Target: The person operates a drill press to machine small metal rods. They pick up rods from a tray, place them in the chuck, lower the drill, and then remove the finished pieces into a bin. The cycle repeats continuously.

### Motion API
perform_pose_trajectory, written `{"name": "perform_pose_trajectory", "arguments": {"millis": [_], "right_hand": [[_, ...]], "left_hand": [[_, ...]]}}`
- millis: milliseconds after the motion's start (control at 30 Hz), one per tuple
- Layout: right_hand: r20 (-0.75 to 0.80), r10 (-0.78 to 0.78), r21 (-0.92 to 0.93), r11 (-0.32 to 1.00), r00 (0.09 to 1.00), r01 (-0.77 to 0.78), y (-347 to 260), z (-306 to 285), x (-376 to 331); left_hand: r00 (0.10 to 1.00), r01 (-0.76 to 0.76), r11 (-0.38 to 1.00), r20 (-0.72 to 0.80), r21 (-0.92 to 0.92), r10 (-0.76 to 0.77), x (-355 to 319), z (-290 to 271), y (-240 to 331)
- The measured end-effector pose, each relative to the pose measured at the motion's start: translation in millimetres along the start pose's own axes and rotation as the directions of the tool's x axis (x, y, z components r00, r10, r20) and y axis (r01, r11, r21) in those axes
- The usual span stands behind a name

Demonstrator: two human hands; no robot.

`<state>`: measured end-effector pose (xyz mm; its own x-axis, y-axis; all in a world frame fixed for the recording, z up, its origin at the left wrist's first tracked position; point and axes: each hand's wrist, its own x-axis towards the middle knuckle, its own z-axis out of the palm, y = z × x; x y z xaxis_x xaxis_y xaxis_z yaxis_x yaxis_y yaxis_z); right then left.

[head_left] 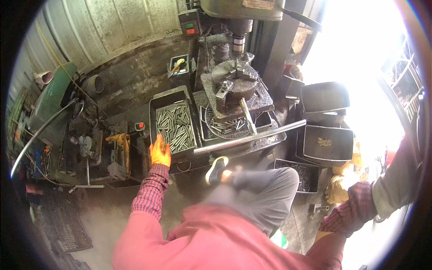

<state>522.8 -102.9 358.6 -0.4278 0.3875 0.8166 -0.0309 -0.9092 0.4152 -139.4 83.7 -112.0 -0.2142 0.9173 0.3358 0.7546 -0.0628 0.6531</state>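
Observation:
An orange glove covers my left hand (160, 150), which is at the near left corner of a dark metal tray (170, 95). Its fingers stretch over the rim toward a heap of short steel pins (175, 126) inside. Nothing shows in the glove, though the fingertips are small. My right arm (351, 209), in a checked sleeve cover, reaches off to the right; its hand does not show. Beyond the tray stands a drill press (239, 40) above a jawed chuck (236, 78). A long shiny bar (252, 137) extends across in front of it.
More pins (229, 126) lie in a tray below the chuck. Stacked dark bins (327, 143) and a bin of metal pieces (308, 175) stand at right. A vise-like fixture (90, 148) and an orange cloth (121, 144) are at left. My bent leg (270, 184) is below the bench.

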Motion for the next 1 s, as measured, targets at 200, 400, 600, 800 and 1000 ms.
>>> {"name": "perform_pose_trajectory", "arguments": {"millis": [200, 400, 600, 800, 1000], "right_hand": [[0.018, -0.013, -0.026, 1.0, 1.0, 0.013, 7, 4, 4], [0.031, -0.021, -0.108, 0.994, 0.999, 0.025, 15, 11, 0], [0.034, -0.042, -0.116, 0.992, 0.999, 0.045, 16, 17, -2], [0.04, -0.055, -0.09, 0.994, 0.998, 0.058, 15, 16, 1], [0.048, -0.069, -0.132, 0.988, 0.996, 0.074, 17, 9, -5]], "left_hand": [[0.899, -0.418, 0.908, 0.13, -0.04, 0.419, 108, -44, 179], [0.777, -0.598, 0.711, 0.484, 0.37, 0.402, 162, -64, 300], [0.783, -0.586, 0.699, 0.509, 0.411, 0.357, 176, -60, 320], [0.795, -0.588, 0.685, 0.463, 0.43, 0.392, 187, -60, 308], [0.96, -0.194, 0.944, 0.251, 0.265, 0.127, 180, -56, 179]]}}
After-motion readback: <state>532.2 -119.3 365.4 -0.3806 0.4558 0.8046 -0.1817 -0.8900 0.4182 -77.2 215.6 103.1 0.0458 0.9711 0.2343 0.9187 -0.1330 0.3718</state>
